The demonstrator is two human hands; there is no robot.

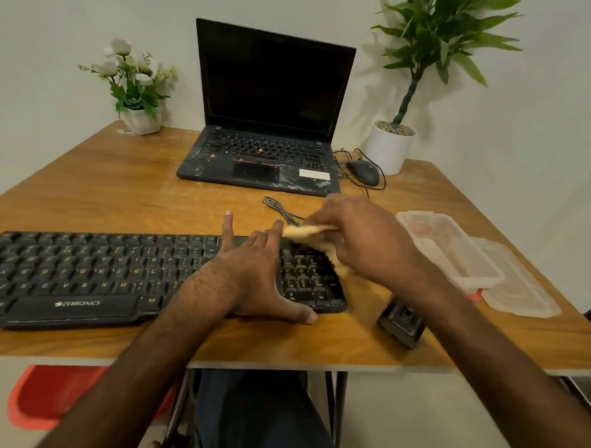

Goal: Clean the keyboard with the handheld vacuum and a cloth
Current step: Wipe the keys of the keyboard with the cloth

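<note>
A black Zebronics keyboard [92,272] lies along the near edge of the wooden table [119,189]. My left hand [251,272] rests flat on its right part, fingers spread and thumb at the front edge. My right hand [361,240] grips a yellowish cloth [309,232] above the number pad; the cloth is blurred. A small black handheld vacuum [401,321] lies on the table under my right forearm, partly hidden.
An open black laptop [268,121] stands at the back, with a wired mouse [364,172] to its right. Clear plastic containers [462,254] sit at the right. A flower pot [139,118] and a potted plant [390,150] stand at the back corners. A cable [281,209] lies behind the keyboard.
</note>
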